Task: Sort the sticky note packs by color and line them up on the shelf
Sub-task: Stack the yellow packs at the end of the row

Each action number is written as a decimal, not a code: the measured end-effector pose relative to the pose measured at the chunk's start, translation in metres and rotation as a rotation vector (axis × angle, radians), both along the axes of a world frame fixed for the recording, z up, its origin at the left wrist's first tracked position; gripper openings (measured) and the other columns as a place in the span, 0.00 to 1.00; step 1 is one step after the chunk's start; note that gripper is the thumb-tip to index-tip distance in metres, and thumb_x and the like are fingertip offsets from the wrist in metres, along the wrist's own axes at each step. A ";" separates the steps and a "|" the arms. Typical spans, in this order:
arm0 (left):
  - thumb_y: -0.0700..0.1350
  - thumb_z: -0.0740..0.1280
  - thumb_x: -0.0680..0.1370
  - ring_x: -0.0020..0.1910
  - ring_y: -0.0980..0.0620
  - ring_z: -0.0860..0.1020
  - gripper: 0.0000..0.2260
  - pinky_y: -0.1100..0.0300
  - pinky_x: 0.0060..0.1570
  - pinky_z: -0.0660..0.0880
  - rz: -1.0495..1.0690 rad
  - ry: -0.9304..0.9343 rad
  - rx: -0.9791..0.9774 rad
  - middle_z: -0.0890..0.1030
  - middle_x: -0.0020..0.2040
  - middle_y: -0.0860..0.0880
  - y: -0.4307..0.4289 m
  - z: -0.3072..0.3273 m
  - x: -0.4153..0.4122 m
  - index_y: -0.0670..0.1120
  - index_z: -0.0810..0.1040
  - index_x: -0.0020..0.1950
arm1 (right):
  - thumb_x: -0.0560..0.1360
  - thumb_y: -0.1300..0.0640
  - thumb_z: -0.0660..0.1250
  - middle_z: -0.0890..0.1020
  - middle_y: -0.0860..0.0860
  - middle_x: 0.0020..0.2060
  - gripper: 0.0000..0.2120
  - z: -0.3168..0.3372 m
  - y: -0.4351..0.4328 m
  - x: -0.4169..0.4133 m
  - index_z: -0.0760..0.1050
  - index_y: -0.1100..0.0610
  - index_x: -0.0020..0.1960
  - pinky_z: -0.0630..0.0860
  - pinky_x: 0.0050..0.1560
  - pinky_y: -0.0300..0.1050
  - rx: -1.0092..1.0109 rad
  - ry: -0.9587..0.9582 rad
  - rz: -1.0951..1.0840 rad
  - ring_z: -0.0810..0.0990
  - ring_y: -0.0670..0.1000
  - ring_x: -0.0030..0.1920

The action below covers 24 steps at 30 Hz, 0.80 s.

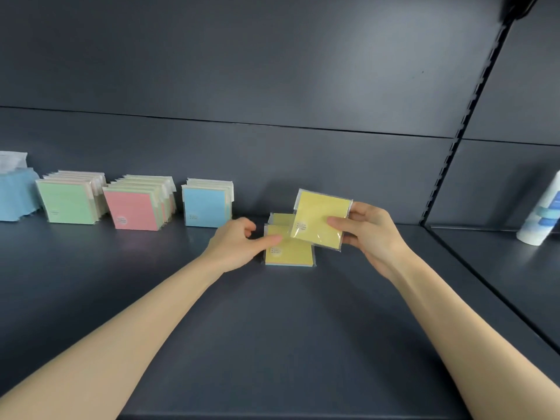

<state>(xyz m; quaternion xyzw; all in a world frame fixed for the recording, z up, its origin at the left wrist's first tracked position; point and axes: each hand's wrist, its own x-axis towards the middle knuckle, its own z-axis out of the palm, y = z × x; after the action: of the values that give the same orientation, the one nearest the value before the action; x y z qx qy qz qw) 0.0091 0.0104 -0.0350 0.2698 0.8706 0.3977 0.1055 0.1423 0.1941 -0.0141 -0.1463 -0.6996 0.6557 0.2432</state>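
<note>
Right hand (372,231) is up, and it has a yellow pack (318,218) pinched by the right edge, thumb flat across the front and fingers tucked behind. The pack hangs tilted in the air, just above and to the right of the yellow stack (288,253) and overlapping its upper right corner. That stack sits on the dark shelf (272,328), at least two packs deep. The front one shows a pale blue edge along the bottom. Left hand (236,242) is at the stack's left side with one digit laid out on the front pack's upper left corner. The other fingers are curled close by the edge, and whether they actually grip the stack I can't tell. Off to the left of the stack stand three tidy rows: blue packs (206,206) nearest, then pink packs (133,209), then green packs (68,201) farthest out. Every pack is in clear wrap, with a small round white sticker low on the front. There is print on the stickers, but it's too small to read. Beyond the green row, far left of the stack, is a blue box (15,192) with white tissue poking out. Well to the right of the stack, past the slotted upright (463,122), a white bottle (542,213) leans with a blue label, wording unreadable.
</note>
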 end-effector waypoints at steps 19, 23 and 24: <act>0.44 0.67 0.77 0.44 0.51 0.78 0.08 0.58 0.49 0.76 -0.220 -0.430 0.585 0.82 0.46 0.46 0.002 0.007 0.015 0.47 0.80 0.55 | 0.74 0.63 0.68 0.84 0.55 0.51 0.16 -0.005 -0.007 -0.003 0.74 0.55 0.61 0.80 0.53 0.50 -0.056 -0.019 0.090 0.83 0.55 0.51; 0.46 0.62 0.80 0.44 0.54 0.80 0.09 0.58 0.47 0.76 -0.303 -0.429 0.541 0.82 0.45 0.50 0.005 0.009 0.021 0.46 0.80 0.55 | 0.75 0.62 0.67 0.84 0.53 0.51 0.13 -0.006 -0.007 -0.005 0.76 0.58 0.60 0.79 0.48 0.44 -0.003 -0.049 0.082 0.83 0.52 0.50; 0.46 0.63 0.80 0.44 0.55 0.81 0.09 0.59 0.48 0.76 -0.312 -0.397 0.513 0.83 0.46 0.51 0.006 0.009 0.022 0.46 0.80 0.56 | 0.76 0.62 0.67 0.84 0.53 0.51 0.13 -0.005 -0.007 -0.005 0.76 0.59 0.60 0.79 0.47 0.42 -0.002 -0.045 0.073 0.83 0.51 0.49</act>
<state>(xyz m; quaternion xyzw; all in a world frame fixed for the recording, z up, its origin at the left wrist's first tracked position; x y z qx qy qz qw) 0.0312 0.0167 -0.0261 0.3348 0.6531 0.6271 0.2608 0.1375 0.1875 -0.0193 -0.1355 -0.7090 0.6615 0.2033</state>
